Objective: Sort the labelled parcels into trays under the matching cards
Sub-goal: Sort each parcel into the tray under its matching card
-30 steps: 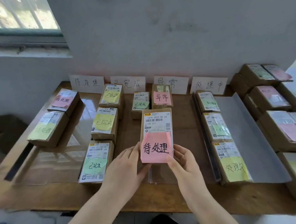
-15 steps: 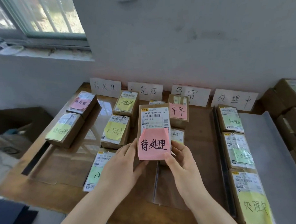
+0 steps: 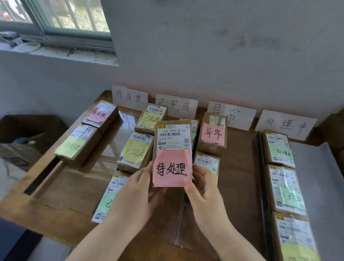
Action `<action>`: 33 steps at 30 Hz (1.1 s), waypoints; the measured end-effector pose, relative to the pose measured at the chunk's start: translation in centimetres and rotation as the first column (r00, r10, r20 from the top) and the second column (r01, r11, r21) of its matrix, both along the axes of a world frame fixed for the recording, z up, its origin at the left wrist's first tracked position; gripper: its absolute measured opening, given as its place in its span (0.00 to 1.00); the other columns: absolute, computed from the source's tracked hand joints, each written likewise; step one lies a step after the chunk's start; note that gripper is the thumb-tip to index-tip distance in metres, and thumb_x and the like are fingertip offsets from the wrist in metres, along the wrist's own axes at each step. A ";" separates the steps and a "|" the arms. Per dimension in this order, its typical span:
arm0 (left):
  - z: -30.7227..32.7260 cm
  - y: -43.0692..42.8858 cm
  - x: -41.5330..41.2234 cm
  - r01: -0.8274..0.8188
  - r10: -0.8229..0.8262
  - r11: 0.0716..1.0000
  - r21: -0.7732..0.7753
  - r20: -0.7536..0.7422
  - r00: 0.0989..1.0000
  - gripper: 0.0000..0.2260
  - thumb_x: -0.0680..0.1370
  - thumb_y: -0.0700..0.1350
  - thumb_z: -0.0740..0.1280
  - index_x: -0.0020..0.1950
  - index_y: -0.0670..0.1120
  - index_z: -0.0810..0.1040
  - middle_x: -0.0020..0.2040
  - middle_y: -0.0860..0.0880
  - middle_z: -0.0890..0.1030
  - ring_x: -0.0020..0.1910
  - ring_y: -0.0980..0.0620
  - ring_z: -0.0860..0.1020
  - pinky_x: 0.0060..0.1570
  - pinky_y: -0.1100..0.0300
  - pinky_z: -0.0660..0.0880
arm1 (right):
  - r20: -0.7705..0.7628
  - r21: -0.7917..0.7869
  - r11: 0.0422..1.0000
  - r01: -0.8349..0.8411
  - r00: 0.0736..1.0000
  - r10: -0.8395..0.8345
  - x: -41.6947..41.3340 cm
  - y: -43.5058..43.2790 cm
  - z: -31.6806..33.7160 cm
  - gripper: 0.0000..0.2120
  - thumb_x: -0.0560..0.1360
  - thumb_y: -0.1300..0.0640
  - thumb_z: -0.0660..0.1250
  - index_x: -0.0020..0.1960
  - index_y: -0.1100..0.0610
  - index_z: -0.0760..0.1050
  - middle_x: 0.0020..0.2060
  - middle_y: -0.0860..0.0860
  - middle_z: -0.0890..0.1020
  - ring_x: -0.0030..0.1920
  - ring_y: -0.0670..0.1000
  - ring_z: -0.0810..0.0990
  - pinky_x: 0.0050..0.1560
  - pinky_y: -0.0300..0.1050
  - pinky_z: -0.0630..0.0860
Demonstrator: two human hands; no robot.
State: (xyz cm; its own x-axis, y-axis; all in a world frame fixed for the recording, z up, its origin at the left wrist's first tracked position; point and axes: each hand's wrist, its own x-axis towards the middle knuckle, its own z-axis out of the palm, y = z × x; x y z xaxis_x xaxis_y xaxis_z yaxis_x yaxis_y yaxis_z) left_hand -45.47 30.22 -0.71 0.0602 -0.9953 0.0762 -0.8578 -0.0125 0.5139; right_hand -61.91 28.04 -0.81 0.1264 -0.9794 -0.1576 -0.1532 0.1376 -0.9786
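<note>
Left hand point(image 3: 133, 192) and right hand point(image 3: 203, 189) clasped on the lower corners of one brown parcel point(image 3: 173, 142), thumbs on its front, fingers wrapped behind. Held upright above the wooden desk point(image 3: 53, 210), label side toward the camera: white shipping label on top, pink sticky note point(image 3: 171, 168) reading 待处理 below. Raised in front of the row of four white cards leaning on the wall at the back of the desk.

Taking the card 待处理 point(image 3: 129, 97) as landmark: directly below it, a clear tray point(image 3: 71, 184) with two parcels, the nearer one to the card with a pink 待处理 note point(image 3: 99, 115), the next with a yellow-green note point(image 3: 77, 146). Just right of it, the card 已完成 point(image 3: 176, 106), with three parcels under it bearing yellow and green 已完成 notes point(image 3: 134, 151), the lowest partly hidden by the left hand. Further right, the card 异常 point(image 3: 232, 114), with a parcel carrying a pink 异常 note point(image 3: 212, 133) standing under it and another parcel point(image 3: 206, 162) partly hidden behind the held one. Farthest right, the card 处理中 point(image 3: 286, 124), with three green- and yellow-noted parcels point(image 3: 279, 148) in a column beneath.
</note>
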 end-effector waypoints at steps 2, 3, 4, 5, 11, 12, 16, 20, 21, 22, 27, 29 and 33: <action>0.0 -0.3 0.5 0.011 -0.011 1.000 -0.008 -0.001 1.000 0.29 0.75 0.49 0.69 0.74 0.48 0.64 0.67 0.49 0.73 0.63 0.49 0.75 0.54 0.56 0.74 | -0.004 -0.004 1.000 0.012 1.000 -0.012 0.5 -0.1 0.1 0.10 0.77 0.50 0.64 0.54 0.38 0.65 0.53 0.34 0.75 0.56 0.33 0.73 0.47 0.24 0.71; 0.0 -0.5 0.8 0.020 -0.020 1.000 -0.012 -0.008 1.000 0.29 0.74 0.49 0.69 0.74 0.48 0.65 0.66 0.49 0.74 0.62 0.49 0.75 0.54 0.56 0.74 | -0.009 -0.004 1.000 0.017 1.000 -0.017 0.8 -0.1 0.1 0.10 0.77 0.49 0.64 0.54 0.38 0.65 0.53 0.35 0.75 0.56 0.33 0.73 0.46 0.24 0.71; 0.0 -0.6 1.3 0.032 -0.032 0.999 -0.022 -0.015 0.999 0.30 0.74 0.49 0.70 0.74 0.48 0.64 0.66 0.49 0.74 0.62 0.49 0.75 0.53 0.57 0.74 | -0.016 -0.003 1.000 0.020 1.000 -0.020 1.2 -0.1 0.1 0.10 0.77 0.49 0.64 0.54 0.38 0.66 0.53 0.35 0.75 0.56 0.33 0.73 0.47 0.25 0.72; 0.0 -0.7 1.7 0.046 -0.047 0.999 -0.026 -0.023 0.999 0.30 0.74 0.50 0.70 0.74 0.49 0.64 0.65 0.50 0.74 0.61 0.49 0.75 0.53 0.57 0.73 | -0.023 -0.001 1.000 0.026 0.999 -0.026 1.7 -0.1 0.1 0.10 0.76 0.49 0.64 0.54 0.38 0.66 0.54 0.36 0.76 0.56 0.34 0.74 0.48 0.26 0.72; -0.4 -1.5 7.0 0.143 -0.141 0.990 0.008 -0.117 0.983 0.34 0.70 0.62 0.66 0.73 0.51 0.65 0.62 0.59 0.72 0.61 0.56 0.73 0.54 0.68 0.68 | -0.042 -0.030 0.994 0.106 0.993 -0.108 6.3 0.6 0.1 0.12 0.76 0.50 0.65 0.56 0.39 0.67 0.53 0.39 0.78 0.56 0.34 0.75 0.54 0.33 0.75; -0.3 -1.5 8.2 0.152 -0.150 0.988 0.002 -0.147 0.978 0.33 0.70 0.63 0.65 0.72 0.52 0.66 0.60 0.61 0.71 0.61 0.58 0.73 0.53 0.69 0.67 | -0.042 -0.032 0.992 0.121 0.992 -0.123 7.5 0.8 0.1 0.12 0.76 0.50 0.66 0.56 0.39 0.67 0.53 0.39 0.79 0.56 0.34 0.76 0.54 0.34 0.76; -0.1 -1.5 14.0 0.163 -0.158 0.986 0.013 -0.189 0.969 0.30 0.73 0.55 0.69 0.73 0.53 0.64 0.61 0.63 0.69 0.60 0.63 0.69 0.54 0.71 0.66 | -0.005 0.007 0.987 0.158 0.987 -0.158 13.4 2.1 0.3 0.12 0.76 0.52 0.66 0.54 0.40 0.66 0.51 0.38 0.79 0.52 0.32 0.77 0.45 0.29 0.75; -0.3 -0.8 20.3 0.189 -0.171 0.979 0.079 -0.187 0.967 0.32 0.74 0.49 0.69 0.75 0.53 0.59 0.70 0.55 0.69 0.66 0.56 0.70 0.63 0.61 0.71 | -0.048 0.046 0.988 0.147 0.988 -0.145 19.8 3.3 -0.6 0.15 0.75 0.47 0.65 0.56 0.34 0.62 0.55 0.35 0.76 0.56 0.35 0.76 0.54 0.37 0.77; -0.5 -0.5 21.8 0.194 -0.179 0.977 0.088 -0.159 0.971 0.32 0.75 0.49 0.69 0.76 0.53 0.58 0.70 0.55 0.68 0.66 0.56 0.70 0.62 0.62 0.69 | -0.073 0.049 0.989 0.141 0.988 -0.137 21.3 3.6 -0.9 0.16 0.75 0.45 0.65 0.56 0.32 0.61 0.54 0.32 0.75 0.57 0.35 0.75 0.57 0.37 0.76; -0.7 -0.2 23.2 0.197 -0.185 0.976 0.089 -0.129 0.974 0.32 0.75 0.50 0.68 0.76 0.53 0.57 0.70 0.55 0.68 0.66 0.57 0.70 0.61 0.64 0.68 | -0.097 0.053 0.990 0.132 0.987 -0.126 22.7 3.9 -1.2 0.17 0.76 0.45 0.64 0.57 0.31 0.60 0.54 0.30 0.74 0.58 0.35 0.74 0.59 0.35 0.74; -2.6 1.4 29.5 0.234 -0.220 0.965 0.121 -0.122 0.968 0.32 0.74 0.53 0.69 0.75 0.53 0.60 0.68 0.56 0.70 0.64 0.58 0.71 0.57 0.68 0.66 | -0.163 0.121 0.988 0.100 0.983 -0.080 28.3 5.7 -2.7 0.22 0.77 0.45 0.62 0.69 0.38 0.60 0.57 0.31 0.73 0.59 0.31 0.70 0.58 0.28 0.69; -3.7 2.2 31.3 0.244 -0.226 0.957 0.156 -0.126 0.966 0.32 0.73 0.54 0.70 0.75 0.53 0.61 0.67 0.56 0.72 0.61 0.60 0.71 0.55 0.69 0.66 | -0.175 0.179 0.980 0.088 0.983 -0.056 29.7 6.3 -3.7 0.22 0.77 0.44 0.62 0.68 0.37 0.59 0.55 0.29 0.73 0.59 0.31 0.70 0.60 0.30 0.69; -5.5 3.5 34.0 0.245 -0.223 0.944 0.221 -0.119 0.967 0.32 0.74 0.55 0.69 0.75 0.54 0.61 0.67 0.58 0.71 0.61 0.62 0.70 0.55 0.71 0.66 | -0.191 0.279 0.959 0.052 0.982 0.002 32.0 7.1 -5.3 0.22 0.77 0.44 0.63 0.66 0.36 0.58 0.51 0.26 0.72 0.55 0.29 0.72 0.56 0.29 0.70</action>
State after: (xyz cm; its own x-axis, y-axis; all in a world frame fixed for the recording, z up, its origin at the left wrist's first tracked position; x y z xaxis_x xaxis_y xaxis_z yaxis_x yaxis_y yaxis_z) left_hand -11.45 33.68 -6.18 -0.1807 -0.9716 -0.1529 -0.8006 0.0550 0.5967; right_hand -29.93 35.17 -6.14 0.0444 -0.8943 -0.4453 -0.3231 0.4089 -0.8534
